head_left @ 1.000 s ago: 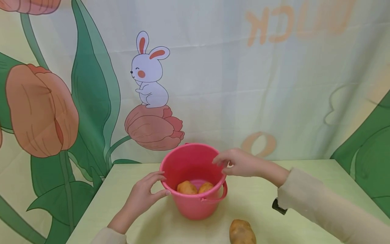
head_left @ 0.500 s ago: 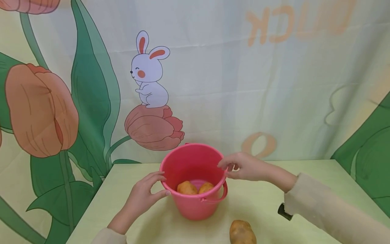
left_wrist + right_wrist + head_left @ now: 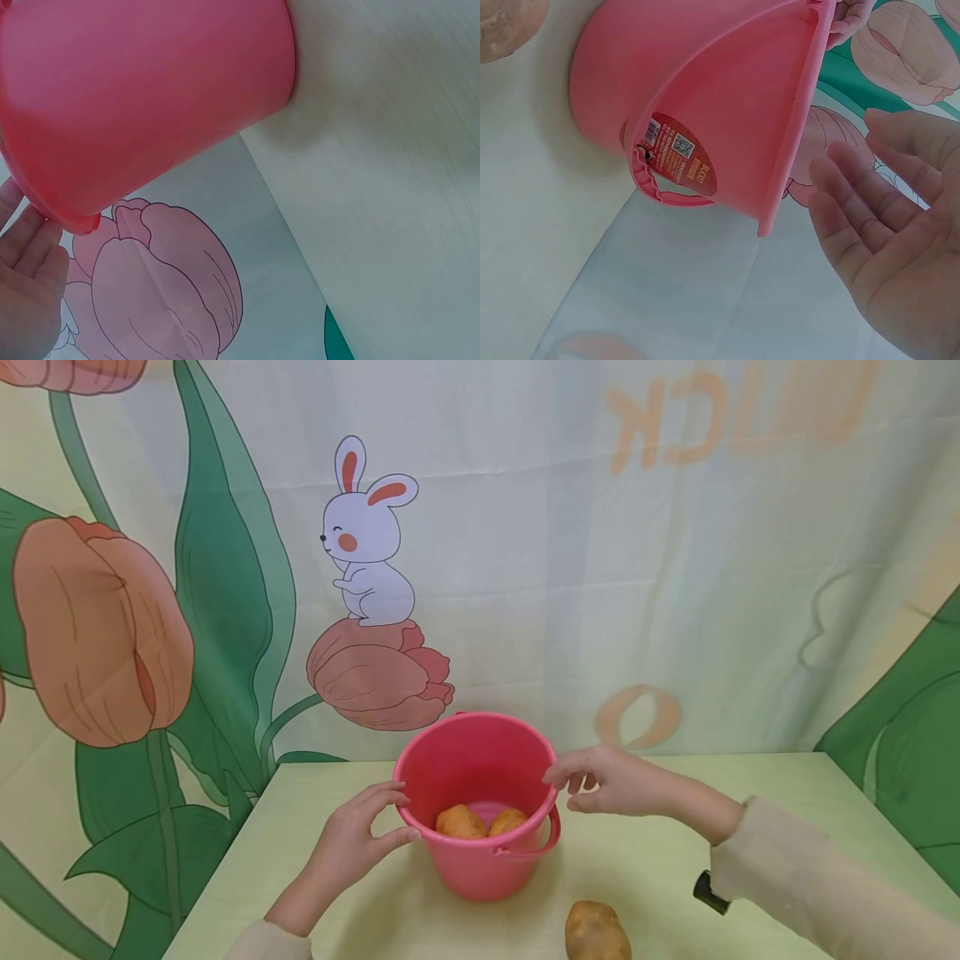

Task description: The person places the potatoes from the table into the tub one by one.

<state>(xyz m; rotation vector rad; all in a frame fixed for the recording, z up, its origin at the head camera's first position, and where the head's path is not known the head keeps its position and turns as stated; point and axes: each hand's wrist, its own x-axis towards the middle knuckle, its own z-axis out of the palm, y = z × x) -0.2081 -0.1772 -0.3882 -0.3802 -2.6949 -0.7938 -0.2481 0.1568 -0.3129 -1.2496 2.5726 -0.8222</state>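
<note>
From the head view, a pink bucket (image 3: 477, 802) stands mid-worktop (image 3: 660, 868) with two potatoes (image 3: 480, 821) in its bottom, and a third potato (image 3: 596, 931) lies loose at about 5 o'clock from it, near the front edge. The left hand (image 3: 352, 839) steadies the rim at 9 o'clock, thumb and fingers lightly curved against it; the right hand (image 3: 611, 779) hovers at 3 o'clock, fingers relaxed, empty. I'd judge the filling is between potatoes; the next move calls for the right hand to swing down to the loose one. The left wrist view shows the bucket's wall (image 3: 142, 97) with that hand's straight fingers (image 3: 26, 255) touching the rim. The right wrist view shows an open, empty palm (image 3: 896, 225) beside the rim and the handle (image 3: 656, 184) hanging down. Against a second ago, the right hand has drawn back off the bucket's mouth towards the right; the left has stayed put.
</note>
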